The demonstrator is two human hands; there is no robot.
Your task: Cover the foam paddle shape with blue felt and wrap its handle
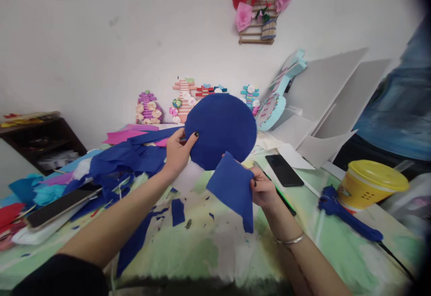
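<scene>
Currently both hands are up over the table; left hand (180, 148) is closed in a pinch on the left edge of a blue disc (222, 125), thumb flat on the near face, fingers mostly hidden behind; right hand (264, 187) is curled tight, fingertips nipping the right edge of a blue offcut (232, 179); key relation: offcut lies up-left of the right wrist, low and right of the disc, its top corner overlapping the disc's lower rim in view; cannot tell whether the two touch; offcut's long axis slants down to the right, ending in a narrow hanging tail; right hand is nearer the offcut, left nearer the disc; disc's top and right edges free of fingers; open room below the offcut, over the green tablecloth (191, 255), strewn with scraps; tighter leftward, with a blue heap (124, 159), and rightward, with a black phone (284, 170) and glue gun (350, 217).
</scene>
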